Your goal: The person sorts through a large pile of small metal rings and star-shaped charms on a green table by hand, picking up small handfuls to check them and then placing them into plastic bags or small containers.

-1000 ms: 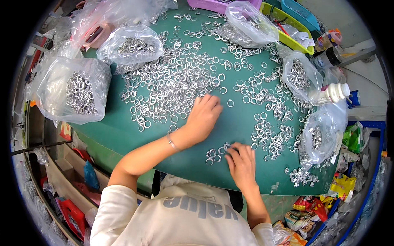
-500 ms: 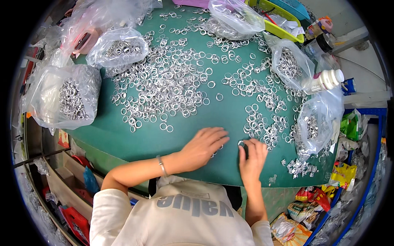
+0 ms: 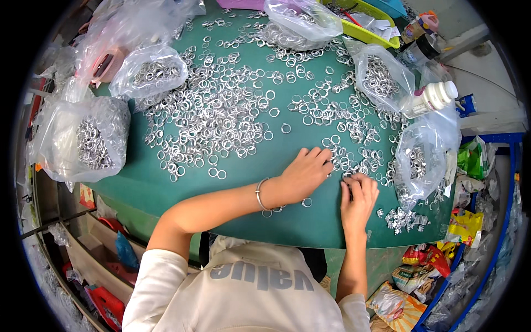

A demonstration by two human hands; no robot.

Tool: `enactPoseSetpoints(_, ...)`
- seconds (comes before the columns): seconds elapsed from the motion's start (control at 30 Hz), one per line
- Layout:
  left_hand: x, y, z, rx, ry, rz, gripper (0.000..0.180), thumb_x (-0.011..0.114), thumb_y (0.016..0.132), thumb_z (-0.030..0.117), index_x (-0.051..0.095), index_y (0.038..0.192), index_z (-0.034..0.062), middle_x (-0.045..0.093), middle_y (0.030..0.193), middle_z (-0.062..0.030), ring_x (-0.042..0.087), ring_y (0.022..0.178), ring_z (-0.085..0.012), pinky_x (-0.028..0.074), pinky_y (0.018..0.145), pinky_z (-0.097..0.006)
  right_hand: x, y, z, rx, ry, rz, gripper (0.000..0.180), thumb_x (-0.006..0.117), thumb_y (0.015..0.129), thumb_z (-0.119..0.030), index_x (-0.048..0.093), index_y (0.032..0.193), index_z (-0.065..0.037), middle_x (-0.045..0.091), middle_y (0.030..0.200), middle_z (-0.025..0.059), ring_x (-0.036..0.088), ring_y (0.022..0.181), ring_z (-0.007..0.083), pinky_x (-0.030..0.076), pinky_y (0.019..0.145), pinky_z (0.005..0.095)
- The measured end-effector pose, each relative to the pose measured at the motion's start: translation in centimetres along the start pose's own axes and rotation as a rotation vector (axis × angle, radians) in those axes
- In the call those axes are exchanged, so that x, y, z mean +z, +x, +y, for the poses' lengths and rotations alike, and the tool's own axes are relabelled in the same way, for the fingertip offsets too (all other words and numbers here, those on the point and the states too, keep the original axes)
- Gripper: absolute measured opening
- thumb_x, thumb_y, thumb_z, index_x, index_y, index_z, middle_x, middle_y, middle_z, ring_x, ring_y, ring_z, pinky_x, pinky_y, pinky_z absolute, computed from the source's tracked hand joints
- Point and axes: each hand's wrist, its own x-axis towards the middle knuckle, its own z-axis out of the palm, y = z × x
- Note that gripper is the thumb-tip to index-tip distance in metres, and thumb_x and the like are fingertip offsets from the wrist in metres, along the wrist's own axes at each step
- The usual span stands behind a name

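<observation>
**Both hands down among the rings**

I see the rings (image 3: 354,160) the hands are working lying in a loose patch on the green worktop (image 3: 249,166), right of centre, just ahead of both sets of fingertips. My left hand (image 3: 303,176) lies flat on the mat, palm down, fingers spread and gripping nothing, its tips touching the near edge of that patch; I judge it is laid flat to rake or hold rings in place. My right hand (image 3: 358,195) sits just beside it, fingers curled down onto a few rings; whether it pinches one I cannot tell, as the fingertips hide it. A bracelet (image 3: 260,195) circles the left wrist, and a stray ring (image 3: 306,202) lies near it.

Farther out, a much larger spread of rings (image 3: 215,119) covers the middle of the worktop, well apart from the hands. Clear bags of rings ring the edges: one far left (image 3: 83,138), one right (image 3: 423,157). A white bottle (image 3: 431,98) lies tipped at the right rim.
</observation>
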Motion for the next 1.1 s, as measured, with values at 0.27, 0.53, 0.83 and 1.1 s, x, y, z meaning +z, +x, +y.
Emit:
enactPoseSetpoints(0.27, -3.8, -5.2, -0.1, 0.073, -0.167, -0.213, 0.016, 0.062, 0.078, 0.003, 0.062, 0.094, 0.0019, 0.055, 0.108, -0.0087, 0.052, 0.095, -0.0257, 0.042, 0.079, -0.036, -0.4, -1.0, 0.7, 0.139, -0.024, 0.133, 0.022, 0.070, 0.080, -0.007, 0.065, 0.101, -0.008, 0.059, 0.103, 0.0066, 0.052, 0.096, 0.0279, 0.037, 0.082, 0.0400)
enactPoseSetpoints(0.53, -2.3, 0.7, -0.1, -0.078, -0.114, 0.118, 0.015, 0.067, 0.080, 0.006, 0.061, 0.093, 0.0038, 0.054, 0.103, -0.0081, 0.051, 0.095, -0.0274, 0.040, 0.079, -0.038, 1.3, 0.0, -1.0, 0.005, 0.083, 0.017, 0.023, 0.069, 0.080, -0.009, 0.064, 0.102, -0.005, 0.057, 0.112, 0.0100, 0.050, 0.103, 0.0308, 0.038, 0.084, 0.0426)
enactPoseSetpoints(0.83, -3.0, -0.5, -1.2, -0.165, -0.215, 0.078, 0.015, 0.068, 0.079, 0.006, 0.055, 0.084, 0.0035, 0.052, 0.092, -0.0089, 0.053, 0.087, -0.0293, 0.045, 0.075, -0.040, 0.8, 1.1, -1.2, 0.032, 0.051, 0.013, 0.030, 0.070, 0.080, -0.011, 0.064, 0.109, -0.004, 0.058, 0.111, 0.0080, 0.051, 0.100, 0.0287, 0.037, 0.086, 0.0431)
enactPoseSetpoints(1.1, -4.4, -5.1, -0.7, -0.181, -0.293, -0.214, 0.019, 0.061, 0.083, 0.001, 0.064, 0.101, 0.0014, 0.059, 0.099, -0.0126, 0.059, 0.093, -0.0326, 0.049, 0.080, -0.040, 2.0, 1.8, -3.7, -0.068, 0.095, -0.085, 0.026, 0.070, 0.077, -0.008, 0.062, 0.102, -0.005, 0.056, 0.103, 0.0079, 0.051, 0.096, 0.0269, 0.036, 0.079, 0.0394)
